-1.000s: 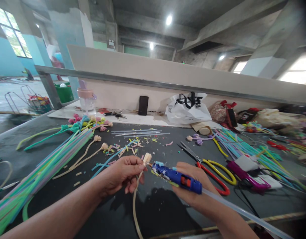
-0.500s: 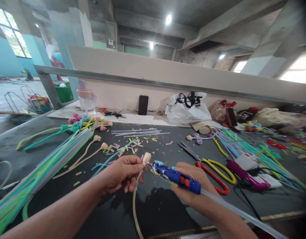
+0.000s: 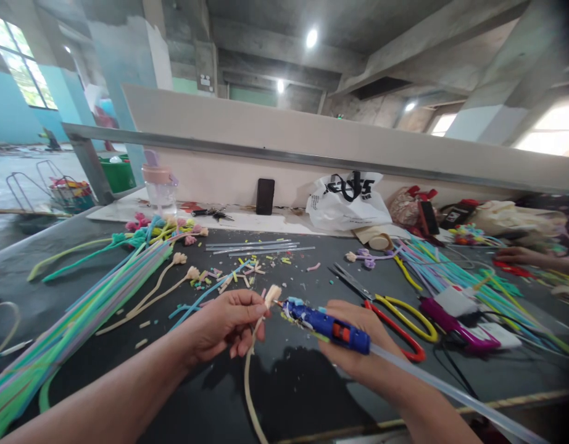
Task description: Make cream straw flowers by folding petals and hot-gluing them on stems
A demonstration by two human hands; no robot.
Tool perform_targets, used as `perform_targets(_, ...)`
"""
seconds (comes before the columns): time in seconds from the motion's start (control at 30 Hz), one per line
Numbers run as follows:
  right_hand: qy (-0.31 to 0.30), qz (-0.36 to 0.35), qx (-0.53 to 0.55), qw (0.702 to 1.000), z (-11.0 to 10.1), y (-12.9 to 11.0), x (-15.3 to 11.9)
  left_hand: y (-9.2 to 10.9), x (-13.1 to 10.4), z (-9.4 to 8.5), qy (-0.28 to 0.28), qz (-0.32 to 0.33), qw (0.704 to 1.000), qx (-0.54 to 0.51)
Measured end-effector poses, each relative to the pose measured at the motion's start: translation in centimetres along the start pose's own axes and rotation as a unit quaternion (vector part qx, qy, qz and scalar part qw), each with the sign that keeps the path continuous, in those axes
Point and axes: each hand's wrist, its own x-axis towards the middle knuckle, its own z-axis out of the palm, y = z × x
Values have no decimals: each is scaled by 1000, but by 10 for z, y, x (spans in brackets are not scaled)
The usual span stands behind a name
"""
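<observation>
Gluing step in hand: left hand (image 3: 222, 324) pinches the cream stem (image 3: 265, 308), right hand (image 3: 358, 345) grips the blue glue gun (image 3: 325, 325), nozzle touching the stem's curled tip; next move likely calls for steady nozzle pressure.

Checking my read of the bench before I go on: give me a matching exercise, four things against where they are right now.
Things:
1. blue glue gun
2. cream pipe-cleaner flower
3. red and yellow scissors
4. black phone

Places:
a. pinched in the left hand
b. propped upright against the back wall
c. gripped in the right hand
d. lying on the dark table, beyond the right hand

Pairs: 1-c, 2-a, 3-d, 4-b
</observation>
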Motion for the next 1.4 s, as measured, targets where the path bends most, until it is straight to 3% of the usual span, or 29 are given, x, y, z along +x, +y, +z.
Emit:
perform_targets(0.13, 28, 11, 47, 998, -7, 2, 0, 0, 2, -2, 14, -4, 1000, -22)
perform_targets(0.23, 27, 10, 13, 1000, -9, 11, 1, 0, 3, -4, 20, -2, 999, -37)
perform_targets(0.47, -89, 50, -113, 988, 6, 34, 3, 7, 0, -7, 13, 22, 997, -69)
perform_targets(0.67, -145, 69, -114, 980, 3, 41, 0, 13, -5, -12, -9, 68, 992, -109)
perform_targets(0.77, -173, 39, -96, 979, -4, 44, -2, 15, -5, -13, -14, 76, 990, -115)
perform_targets(0.83, -154, 13, -105, 982, -6, 40, 2, 15, -4, -13, -17, 72, 991, -115)
perform_targets(0.97, -54, -26, -127, 990, 4, 17, 25, 14, -3, -13, -15, 54, 992, -112)
perform_targets(1.07, -82, -86, -100, 988, 24, 0, 46, 13, -1, -14, -11, 53, 993, -108)
perform_targets(1.2, -92, -107, -131, 981, 49, -8, 60, 11, 0, -15, -11, 60, 993, -98)
perform_targets(1.4, -105, -119, -157, 975, 58, -10, 59, 8, 1, -13, -31, 41, 995, -83)
